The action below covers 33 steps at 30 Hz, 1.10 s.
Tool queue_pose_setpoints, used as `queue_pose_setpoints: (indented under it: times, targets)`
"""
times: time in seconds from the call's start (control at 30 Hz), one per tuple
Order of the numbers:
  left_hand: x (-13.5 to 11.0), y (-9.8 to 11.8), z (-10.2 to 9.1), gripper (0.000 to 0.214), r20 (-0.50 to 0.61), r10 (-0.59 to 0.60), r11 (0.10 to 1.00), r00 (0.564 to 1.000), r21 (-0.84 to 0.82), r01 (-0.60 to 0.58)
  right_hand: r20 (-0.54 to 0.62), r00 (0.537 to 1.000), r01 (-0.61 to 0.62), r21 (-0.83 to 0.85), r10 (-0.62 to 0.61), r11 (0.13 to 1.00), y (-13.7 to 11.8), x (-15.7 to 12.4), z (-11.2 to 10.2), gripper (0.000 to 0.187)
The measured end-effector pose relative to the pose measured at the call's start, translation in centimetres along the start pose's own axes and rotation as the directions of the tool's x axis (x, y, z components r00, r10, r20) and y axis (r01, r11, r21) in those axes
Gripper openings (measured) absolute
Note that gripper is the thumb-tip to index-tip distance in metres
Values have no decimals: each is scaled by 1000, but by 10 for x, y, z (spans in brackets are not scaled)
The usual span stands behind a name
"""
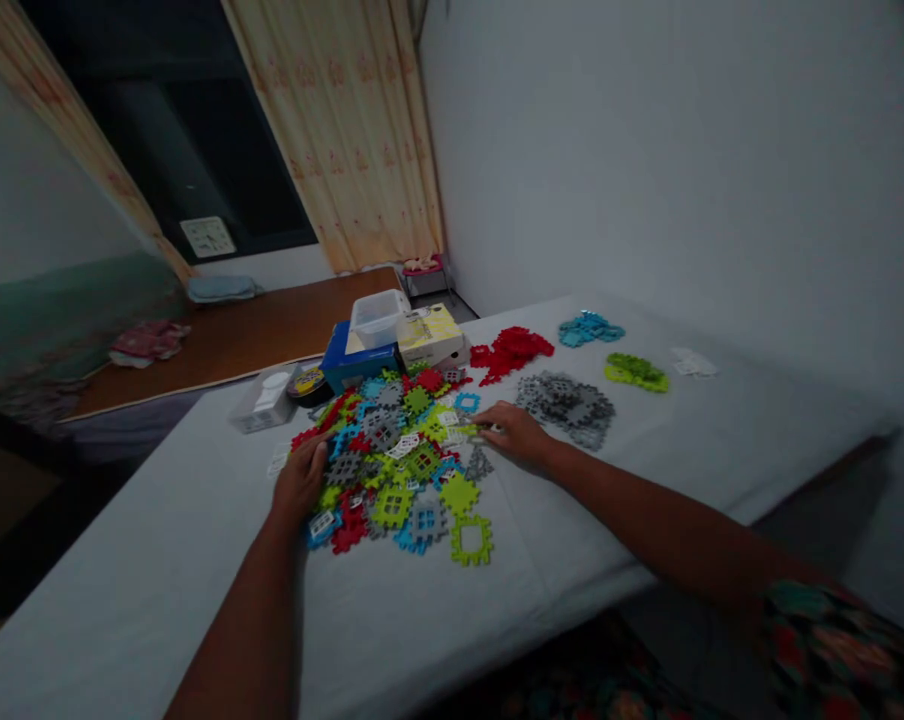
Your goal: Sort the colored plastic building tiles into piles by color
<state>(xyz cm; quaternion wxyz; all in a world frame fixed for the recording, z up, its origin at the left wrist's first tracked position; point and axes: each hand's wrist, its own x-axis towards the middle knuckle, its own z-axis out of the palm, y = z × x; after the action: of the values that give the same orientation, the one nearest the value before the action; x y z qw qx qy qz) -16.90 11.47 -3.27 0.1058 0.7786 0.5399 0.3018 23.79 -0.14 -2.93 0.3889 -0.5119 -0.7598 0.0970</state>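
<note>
A mixed heap of interlocking plastic building tiles [381,430] lies on the white-covered table in red, blue, grey, white and yellow-green. At the heap's left edge rests my left hand [300,482], its fingers stretched along the tiles and holding nothing that I can see. My right hand [513,432] reaches to the right edge, its thumb and fingertips closing on a yellow-green tile [468,430]. Just below it lies a grey triangular tile [479,463]. A square yellow-green frame tile [471,540] sits at the near edge of the heap.
Sorted tiles lie to the right: a red pile [516,350], a grey pile [568,405], a blue pile [589,328], a yellow-green pile [636,372] and a white pile [693,362]. Behind the heap stand a blue box [354,362], a yellow box [433,335] and a clear tub [379,315].
</note>
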Motion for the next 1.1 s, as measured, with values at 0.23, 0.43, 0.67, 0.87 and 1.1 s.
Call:
queue_pose_setpoints:
  times: [0.23,0.43,0.67,0.87,1.1]
  targets:
    - [8,-15,-3,48,-34,-59,998,998,22,60,-545,804,-295,-21,236,955,54,5,-128,30]
    - [10,-5,-6,43,-34,-74,997,997,-6,74,-722,413,-792,16,556,610,141,-51,-203,27]
    - [7,-11,-4,47,-47,-99,995,994,7,99,-744,400,-820,-29,536,571,165,-79,-181,26]
    - [6,-13,0,48,-51,-104,994,993,17,105,-813,481,-706,-136,329,695,139,-62,-178,34]
    - [-1,-1,0,48,-41,-77,997,996,-18,77,63,998,-26,-85,31,996,14,-12,-87,25]
